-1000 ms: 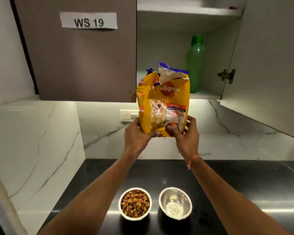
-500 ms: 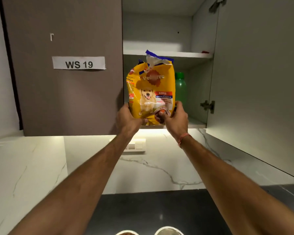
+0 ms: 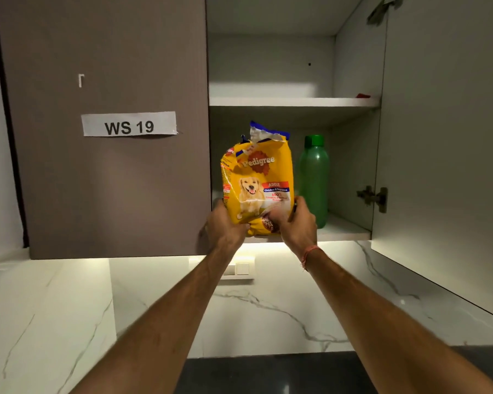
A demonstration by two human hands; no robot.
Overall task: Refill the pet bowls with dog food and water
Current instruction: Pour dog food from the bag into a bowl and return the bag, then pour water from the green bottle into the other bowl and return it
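Item: yellow plastic dog food bag (image 3: 258, 184), torn open at top, upright at the near edge of the lower cupboard shelf (image 3: 345, 233), left of a green plastic bottle (image 3: 314, 180). Left hand (image 3: 225, 227) and right hand (image 3: 295, 223) clasp its base corners. Likely soft, crinkly, shifting contents; best supported low.

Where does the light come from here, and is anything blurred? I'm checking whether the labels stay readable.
Head view: a warm strip under the cabinet lights the marble wall; the shelf interior is dimmer; the dog food bag print and the WS 19 label read clearly; wide-angle bending shows at the edges.
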